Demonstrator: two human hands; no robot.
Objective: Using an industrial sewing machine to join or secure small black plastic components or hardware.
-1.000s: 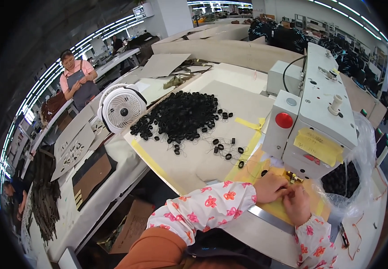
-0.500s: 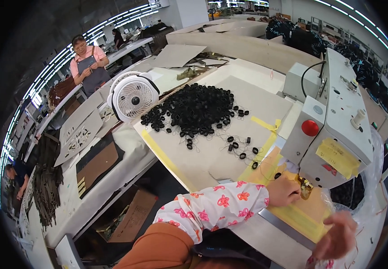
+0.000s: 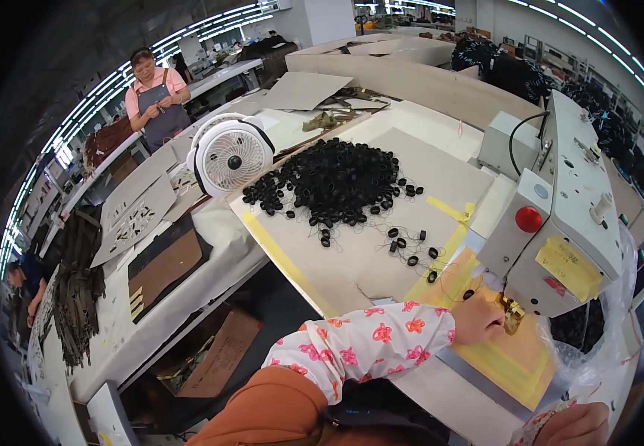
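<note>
My left hand (image 3: 480, 318), in a white sleeve with pink and orange figures, is beside the brass-coloured foot (image 3: 512, 315) of a sewing machine (image 3: 552, 230). Its fingers are bent together above the yellow-taped work plate (image 3: 508, 364); whatever they grip is hidden. One small black loop (image 3: 468, 294) lies just beyond the knuckles. At the lower right edge my right hand (image 3: 573, 427) is curled, its fingertips out of sight. A large heap of black loops (image 3: 344, 178) with loose threads covers the far part of the table board (image 3: 322, 275), and several single loops (image 3: 413, 261) lie nearer the machine.
A white fan (image 3: 233, 157) stands left of the heap. Clear plastic film (image 3: 601, 349) hangs right of the machine. Brown and black panels (image 3: 169, 271) and dark straps (image 3: 76, 290) lie on the left table. A co-worker (image 3: 157, 100) stands at the far left, holding something small.
My right hand has dropped from beside the work plate to the lower edge, its fingers now curled. My left hand stays by the machine's foot. The whole view has shifted slightly.
</note>
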